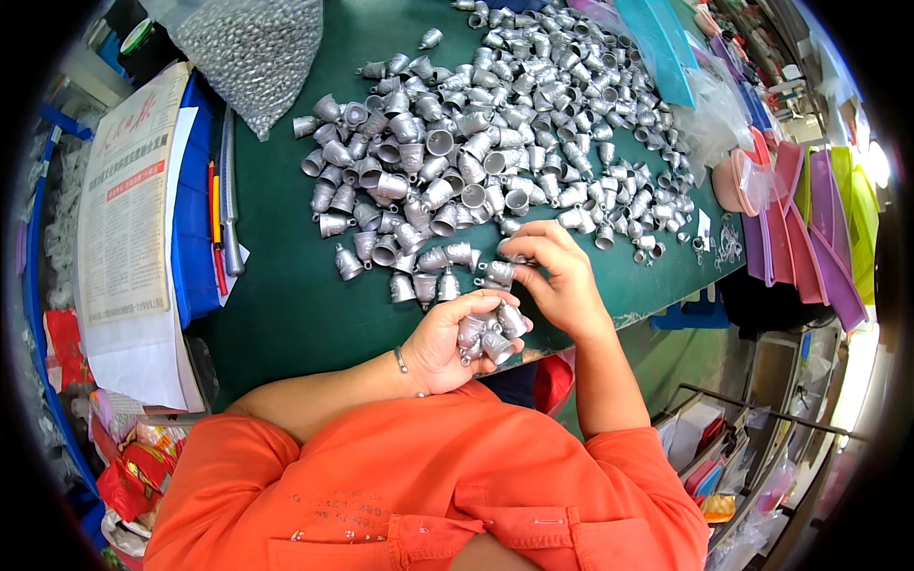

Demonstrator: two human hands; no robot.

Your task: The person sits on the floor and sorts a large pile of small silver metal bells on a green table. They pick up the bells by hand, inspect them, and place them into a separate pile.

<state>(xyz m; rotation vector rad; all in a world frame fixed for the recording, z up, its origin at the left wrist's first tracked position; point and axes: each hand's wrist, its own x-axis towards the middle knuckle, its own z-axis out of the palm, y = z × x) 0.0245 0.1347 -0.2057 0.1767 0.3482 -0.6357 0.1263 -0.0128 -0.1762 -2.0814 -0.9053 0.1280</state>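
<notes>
Several small silver metal bells (486, 341), each with a loop on top, lie cupped in my left hand (443, 343), close to the table's front edge. Just above it, my right hand (557, 276) has its thumb and fingers pinched on a silver bell (498, 273) at the near side of the heap. Whether that bell is lifted off the table I cannot tell. The large heap of loose bells (457, 143) spreads over the green table (276, 305), some upright, some on their sides.
A clear bag of small silver pieces (252, 57) stands at the back left. Left of it are a blue tray (195, 209) with a newspaper (129, 190) and pens. Pink and purple plastic pieces (795, 219) hang over the right edge, near a clear plastic bag (709, 114).
</notes>
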